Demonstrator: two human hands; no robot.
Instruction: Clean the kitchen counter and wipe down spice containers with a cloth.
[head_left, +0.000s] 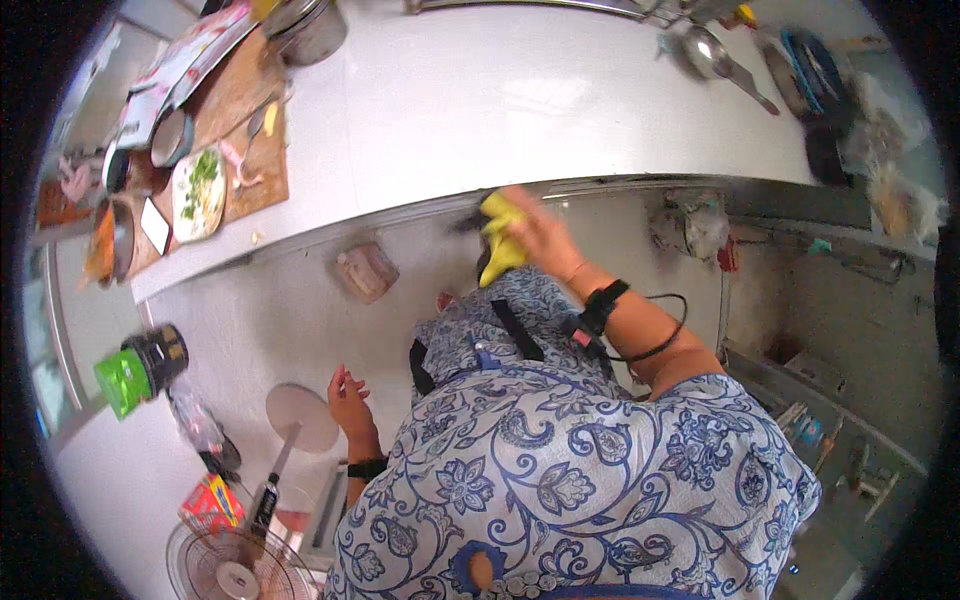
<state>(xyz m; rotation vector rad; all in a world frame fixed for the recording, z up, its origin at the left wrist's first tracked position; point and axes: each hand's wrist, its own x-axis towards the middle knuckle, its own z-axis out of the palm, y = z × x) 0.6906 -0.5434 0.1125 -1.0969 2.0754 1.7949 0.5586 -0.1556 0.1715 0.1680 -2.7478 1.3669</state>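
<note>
My right hand (546, 236) grips a bunched yellow cloth (504, 259) just below the front edge of a white countertop (450, 112). A blurred dark patch shows beside the cloth; I cannot tell what it is. Low at my left side, above the floor, my left hand (350, 396) hangs with its fingers loosely curled and apart, holding nothing. Nearest to it is the round base of a standing fan (289, 409). My blue-and-white paisley clothing (547, 450) fills the lower middle of the view.
A wooden board (266, 176) on the counter bears an oval plate (199, 195) with chopped greens. A metal pot (306, 30) stands behind it. At the right lies a steel ladle (724, 64). Below are a block-like object (367, 271) and the fan's wire cage (236, 574).
</note>
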